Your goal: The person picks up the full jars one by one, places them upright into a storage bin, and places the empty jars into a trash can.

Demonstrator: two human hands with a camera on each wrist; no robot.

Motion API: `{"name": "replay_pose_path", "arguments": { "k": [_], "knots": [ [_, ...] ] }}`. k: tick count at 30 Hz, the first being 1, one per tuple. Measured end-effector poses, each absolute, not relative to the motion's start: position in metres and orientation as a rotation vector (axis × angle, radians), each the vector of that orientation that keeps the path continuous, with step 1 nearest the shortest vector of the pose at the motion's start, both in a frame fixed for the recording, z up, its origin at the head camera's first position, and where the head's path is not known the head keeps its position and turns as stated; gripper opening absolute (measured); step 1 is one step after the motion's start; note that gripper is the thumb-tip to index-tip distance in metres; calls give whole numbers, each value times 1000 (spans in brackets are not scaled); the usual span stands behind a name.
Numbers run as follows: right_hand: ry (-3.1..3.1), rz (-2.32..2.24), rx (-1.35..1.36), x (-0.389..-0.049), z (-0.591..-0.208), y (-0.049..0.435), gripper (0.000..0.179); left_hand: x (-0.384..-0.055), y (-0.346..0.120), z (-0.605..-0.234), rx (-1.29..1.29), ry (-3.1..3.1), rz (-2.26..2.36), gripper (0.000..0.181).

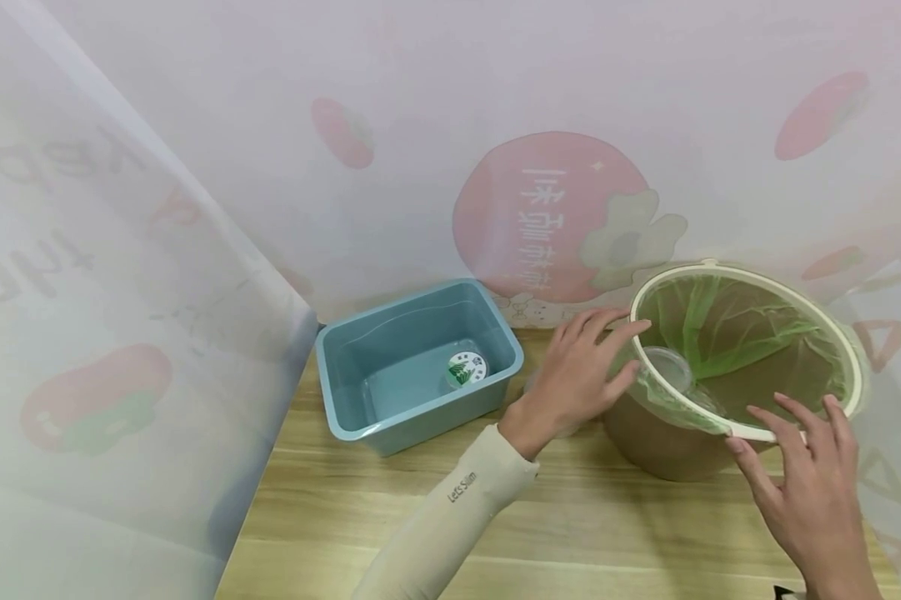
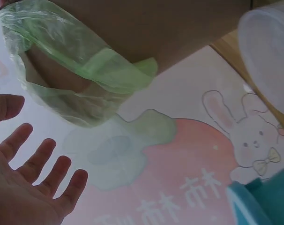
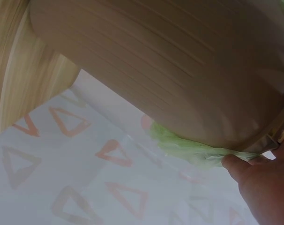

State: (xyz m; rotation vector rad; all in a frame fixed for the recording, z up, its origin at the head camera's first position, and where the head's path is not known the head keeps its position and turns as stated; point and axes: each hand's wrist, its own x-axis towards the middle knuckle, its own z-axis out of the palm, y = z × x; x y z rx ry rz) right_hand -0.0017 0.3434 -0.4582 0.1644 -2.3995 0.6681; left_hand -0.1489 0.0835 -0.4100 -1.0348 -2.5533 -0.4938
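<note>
A brown trash can (image 1: 675,454) with a cream rim ring (image 1: 788,292) stands at the right, tilted in view. A thin green garbage bag (image 1: 720,342) lines it and hangs over the outside. My right hand (image 1: 818,483) holds the near rim, thumb outside and fingers over the ring; the right wrist view shows the thumb (image 3: 235,168) against the bag's edge. Beside the left of the rim is my left hand (image 1: 581,367), fingers spread and holding nothing. Inside the can lies a clear plastic container (image 1: 668,368).
A blue plastic basin (image 1: 420,429) stands left of the can, holding a round container with a green-and-white lid (image 1: 467,368). A translucent container (image 2: 268,56) sits between basin and can, mostly behind my left hand. Printed curtains (image 1: 390,208) enclose the wooden table (image 1: 570,533).
</note>
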Motion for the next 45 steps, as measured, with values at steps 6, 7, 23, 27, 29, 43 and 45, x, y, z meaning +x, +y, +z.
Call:
{"name": "replay_pose_path", "arguments": {
  "k": [6, 7, 23, 27, 29, 43, 45],
  "knots": [
    [-2393, 646, 168, -1, -458, 344, 93, -155, 76, -421, -962, -2539, -511, 49],
    [-2390, 646, 169, -1, -458, 344, 93, -156, 76, -424, -952, -2541, -519, 49],
    [-2377, 643, 182, -2, -458, 342, 92, -164, 77, -477, -873, -2640, -469, 54],
    [-2375, 634, 185, -3, -456, 342, 91, -166, 76, -485, -872, -2700, -487, 55],
    [-2375, 631, 186, -3, -456, 342, 91, -167, 76, -490, -863, -2739, -499, 57],
    [-2364, 611, 209, -4, -458, 343, 90, -172, 73, -524, -849, -2904, -351, 58],
    [-2361, 614, 208, -4, -459, 343, 90, -172, 73, -529, -855, -2928, -339, 62]
  ]
}}
